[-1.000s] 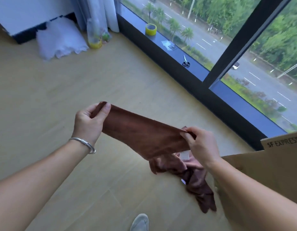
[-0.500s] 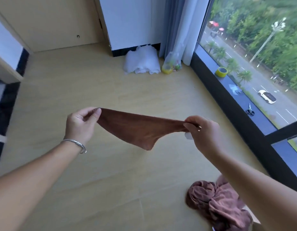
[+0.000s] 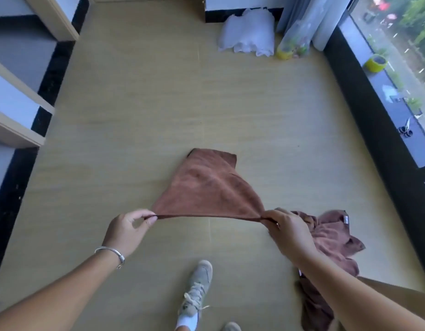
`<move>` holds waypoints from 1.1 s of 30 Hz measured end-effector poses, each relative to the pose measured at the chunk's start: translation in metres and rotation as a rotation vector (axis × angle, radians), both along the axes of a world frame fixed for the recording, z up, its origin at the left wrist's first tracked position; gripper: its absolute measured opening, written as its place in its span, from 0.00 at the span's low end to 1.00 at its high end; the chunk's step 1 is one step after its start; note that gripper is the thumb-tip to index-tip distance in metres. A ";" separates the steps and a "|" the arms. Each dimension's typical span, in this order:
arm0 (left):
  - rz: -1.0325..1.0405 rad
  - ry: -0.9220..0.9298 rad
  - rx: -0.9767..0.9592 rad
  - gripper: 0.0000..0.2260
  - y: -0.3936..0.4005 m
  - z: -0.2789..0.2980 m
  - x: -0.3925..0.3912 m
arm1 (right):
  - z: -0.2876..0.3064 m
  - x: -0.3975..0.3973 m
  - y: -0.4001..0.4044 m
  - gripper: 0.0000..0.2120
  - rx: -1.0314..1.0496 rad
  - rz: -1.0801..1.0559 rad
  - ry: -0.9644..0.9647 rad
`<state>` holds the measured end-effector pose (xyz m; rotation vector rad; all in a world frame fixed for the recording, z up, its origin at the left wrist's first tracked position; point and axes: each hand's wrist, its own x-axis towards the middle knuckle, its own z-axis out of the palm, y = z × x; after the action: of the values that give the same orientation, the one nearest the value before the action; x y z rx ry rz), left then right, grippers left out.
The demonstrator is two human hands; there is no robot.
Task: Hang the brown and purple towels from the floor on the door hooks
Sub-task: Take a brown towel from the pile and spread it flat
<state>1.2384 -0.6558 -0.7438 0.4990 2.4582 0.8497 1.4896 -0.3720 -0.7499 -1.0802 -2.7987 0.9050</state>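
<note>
I hold the brown towel stretched by one edge above the wooden floor. My left hand pinches its left corner and my right hand pinches its right corner. The rest of the cloth billows forward, away from me. The purple towel, a dusty mauve, lies crumpled on the floor at the lower right, partly behind my right hand and forearm. No door or hooks show in this view.
My grey shoe stands below the towel. A white cloth heap and a clear bag lie by the far wall. The window sill on the right holds a yellow tape roll and scissors. Shelves line the left. A cardboard box sits at the lower right.
The view has swung left and tilted down at the floor. My hands have dropped lower in the view, and the brown towel has flipped forward, spreading wider between them.
</note>
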 end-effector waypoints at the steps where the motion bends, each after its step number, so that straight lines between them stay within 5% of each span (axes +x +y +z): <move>1: 0.004 -0.019 -0.023 0.13 -0.015 -0.019 0.018 | -0.016 0.015 -0.015 0.02 -0.011 0.020 -0.024; 5: -0.032 -0.118 -0.214 0.03 -0.078 -0.094 0.086 | -0.080 0.081 -0.079 0.02 -0.123 0.055 -0.152; 16: -0.212 -0.245 -0.384 0.08 -0.170 -0.221 0.147 | -0.205 0.159 -0.180 0.04 -0.244 0.028 -0.328; 27: -0.049 -0.006 0.078 0.03 -0.036 -0.335 0.049 | -0.308 0.057 -0.080 0.05 0.009 -0.233 0.000; 33: -0.147 0.036 -0.058 0.04 0.063 -0.430 -0.033 | -0.400 -0.022 0.016 0.06 0.119 -0.228 0.009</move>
<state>1.2058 -0.5931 -1.1735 0.6703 2.4361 0.7142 1.4673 -0.3559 -1.1501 -1.3363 -2.6121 0.7091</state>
